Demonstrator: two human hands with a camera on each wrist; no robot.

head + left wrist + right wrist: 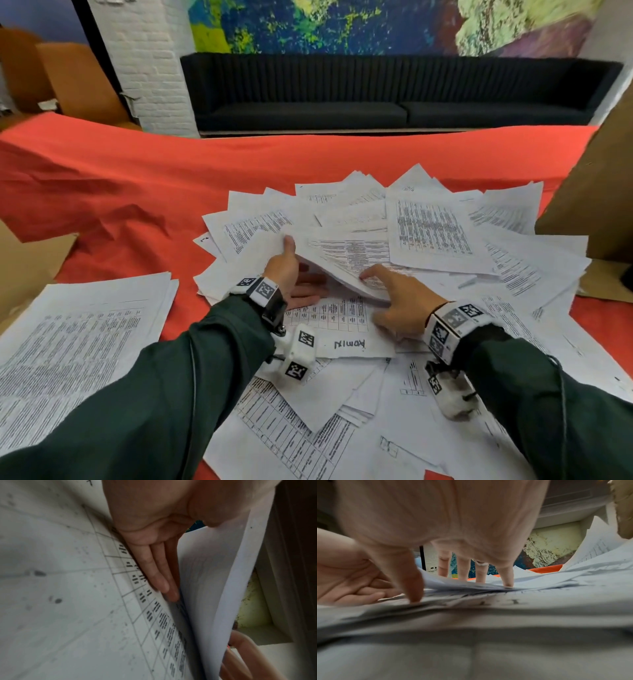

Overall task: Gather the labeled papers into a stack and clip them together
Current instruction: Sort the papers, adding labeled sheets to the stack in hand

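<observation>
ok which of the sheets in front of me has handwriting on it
The sheet lying between your two wrists, under the lifted bundle: a handwritten word sits below its printed table. The others show only print.

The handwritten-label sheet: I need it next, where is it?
Head view, centre: the handwritten-label sheet lies between both wrists, just below the left hand.

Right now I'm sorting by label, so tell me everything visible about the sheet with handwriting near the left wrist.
The handwritten sheet is white paper printed with a grid table, one dark handwritten word near its closest edge, upside down from here and not clearly legible. It lies flat on the paper pile. The left hand rests fingers on its far part while lifting the sheets above; the right hand presses beside it.
</observation>
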